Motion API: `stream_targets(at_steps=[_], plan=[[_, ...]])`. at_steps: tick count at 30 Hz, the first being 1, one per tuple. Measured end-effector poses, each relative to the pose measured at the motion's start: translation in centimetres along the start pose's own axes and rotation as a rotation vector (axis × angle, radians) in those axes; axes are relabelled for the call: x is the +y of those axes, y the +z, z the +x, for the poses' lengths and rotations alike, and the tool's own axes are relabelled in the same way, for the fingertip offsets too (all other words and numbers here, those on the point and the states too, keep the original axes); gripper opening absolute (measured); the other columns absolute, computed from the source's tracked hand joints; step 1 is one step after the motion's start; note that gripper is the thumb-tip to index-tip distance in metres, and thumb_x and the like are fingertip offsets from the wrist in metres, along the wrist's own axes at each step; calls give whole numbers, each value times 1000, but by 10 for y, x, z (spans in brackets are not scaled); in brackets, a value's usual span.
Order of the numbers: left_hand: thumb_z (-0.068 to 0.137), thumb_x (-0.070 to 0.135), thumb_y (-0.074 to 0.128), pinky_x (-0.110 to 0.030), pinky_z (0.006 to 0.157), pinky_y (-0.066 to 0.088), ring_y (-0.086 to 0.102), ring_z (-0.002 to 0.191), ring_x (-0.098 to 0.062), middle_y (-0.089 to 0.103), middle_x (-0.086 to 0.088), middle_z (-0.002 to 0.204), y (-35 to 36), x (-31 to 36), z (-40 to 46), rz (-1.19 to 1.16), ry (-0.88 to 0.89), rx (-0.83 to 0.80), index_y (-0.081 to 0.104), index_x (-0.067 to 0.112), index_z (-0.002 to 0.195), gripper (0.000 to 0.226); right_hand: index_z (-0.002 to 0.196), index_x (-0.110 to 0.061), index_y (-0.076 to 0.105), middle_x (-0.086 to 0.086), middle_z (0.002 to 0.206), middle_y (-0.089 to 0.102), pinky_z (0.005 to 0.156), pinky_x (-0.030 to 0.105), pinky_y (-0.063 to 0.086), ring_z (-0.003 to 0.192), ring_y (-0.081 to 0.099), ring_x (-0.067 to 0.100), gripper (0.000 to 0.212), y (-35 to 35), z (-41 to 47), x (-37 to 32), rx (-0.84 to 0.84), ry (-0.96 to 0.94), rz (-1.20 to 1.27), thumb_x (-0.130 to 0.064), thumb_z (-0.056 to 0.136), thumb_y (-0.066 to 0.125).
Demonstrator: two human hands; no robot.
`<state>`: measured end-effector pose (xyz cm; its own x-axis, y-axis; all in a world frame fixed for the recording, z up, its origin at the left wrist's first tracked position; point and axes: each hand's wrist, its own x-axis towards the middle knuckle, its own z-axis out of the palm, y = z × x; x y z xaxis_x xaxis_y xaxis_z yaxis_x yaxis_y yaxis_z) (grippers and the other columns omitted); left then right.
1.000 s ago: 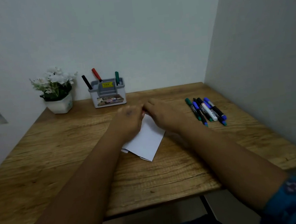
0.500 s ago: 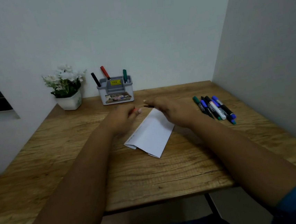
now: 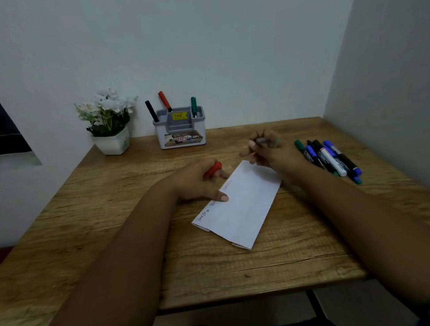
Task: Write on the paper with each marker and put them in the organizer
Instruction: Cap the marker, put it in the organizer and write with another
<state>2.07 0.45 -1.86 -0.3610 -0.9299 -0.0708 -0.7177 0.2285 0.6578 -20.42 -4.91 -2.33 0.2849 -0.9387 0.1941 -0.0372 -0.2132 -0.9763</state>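
A folded white paper [image 3: 242,207] with handwriting along its left edge lies mid-table. My left hand [image 3: 200,182] rests on the paper's left edge, thumb pressing it, fingers curled around a red cap [image 3: 213,169]. My right hand [image 3: 267,150] hovers above the paper's far corner, gripping an uncapped marker [image 3: 260,140]. A grey-and-white organizer [image 3: 180,128] at the back holds a black, a red and a green marker. Several loose markers [image 3: 329,159] lie at the right.
A white pot of white flowers [image 3: 109,123] stands left of the organizer. Walls close in behind and on the right of the wooden table [image 3: 88,227]. The table's front edge is near my elbows.
My hands have pulled apart: the left now holds the red cap and rests on the paper, the right has lifted away to the right with the marker body. The view has shifted.
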Motion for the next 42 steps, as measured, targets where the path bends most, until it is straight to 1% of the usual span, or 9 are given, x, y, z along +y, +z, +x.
stream_targets(at_steps=[5, 10, 16, 20, 28, 34, 38, 40, 42], plan=[[66, 37, 86, -20, 79, 41, 51, 100, 12, 58, 34, 105, -1, 5, -5, -60, 22, -32, 51, 42, 98, 49, 89, -10, 71, 7, 76, 68, 54, 19, 44, 55, 53, 10, 15, 15, 2, 3, -77, 27, 36, -21, 95, 62], [65, 33, 87, -40, 101, 43, 53, 117, -5, 66, 24, 115, -2, 2, -3, -82, 8, -78, 49, 26, 89, 45, 95, 3, 68, -3, 73, 71, 58, 20, 49, 57, 59, 8, 15, 19, 8, 10, -65, 85, -148, -10, 93, 60], [63, 33, 88, -28, 86, 44, 57, 103, 10, 68, 26, 106, -2, -1, -4, -100, 6, -64, 49, 23, 84, 46, 96, 1, 68, 8, 78, 69, 63, 23, 53, 64, 62, 7, 15, 17, 6, 8, -112, 24, -375, -9, 86, 69], [65, 29, 87, -34, 96, 46, 58, 110, 1, 69, 22, 108, -4, -2, -5, -90, 5, -62, 50, 20, 88, 44, 91, -3, 71, 14, 88, 73, 78, 37, 56, 77, 67, 17, 10, 16, 3, 9, -128, -58, -430, -10, 84, 69], [65, 29, 88, -38, 100, 44, 56, 113, -3, 68, 24, 107, -4, -3, -4, -117, -5, -74, 50, 21, 90, 46, 82, -22, 72, 4, 89, 73, 87, 44, 56, 89, 68, 23, 10, 15, 3, 10, -182, -104, -542, -13, 84, 69], [65, 29, 88, -31, 92, 45, 56, 111, 0, 68, 25, 108, -4, -4, -4, -126, -13, -81, 50, 21, 90, 46, 79, -26, 72, -4, 87, 72, 85, 37, 56, 85, 67, 12, 13, 14, 4, 12, -150, -111, -557, -15, 85, 69], [65, 31, 87, -25, 84, 43, 54, 107, 5, 67, 28, 107, -5, -3, -4, -121, -19, -93, 49, 25, 88, 44, 78, -25, 72, -1, 84, 72, 81, 38, 56, 84, 67, 18, 12, 14, 6, 14, -145, -104, -590, -16, 84, 68], [65, 32, 87, -24, 83, 43, 54, 106, 6, 67, 31, 105, -5, -3, -4, -116, -21, -92, 50, 25, 89, 45, 80, -19, 72, 0, 82, 73, 78, 37, 56, 79, 67, 15, 10, 12, 8, 15, -111, -66, -496, -15, 87, 66], [65, 33, 87, -25, 82, 42, 53, 107, 6, 66, 33, 104, -5, -2, -4, -114, -26, -89, 51, 25, 90, 44, 86, -11, 71, -3, 79, 72, 68, 22, 54, 73, 66, 4, 9, 10, 9, 15, -98, -30, -302, -9, 90, 64]])
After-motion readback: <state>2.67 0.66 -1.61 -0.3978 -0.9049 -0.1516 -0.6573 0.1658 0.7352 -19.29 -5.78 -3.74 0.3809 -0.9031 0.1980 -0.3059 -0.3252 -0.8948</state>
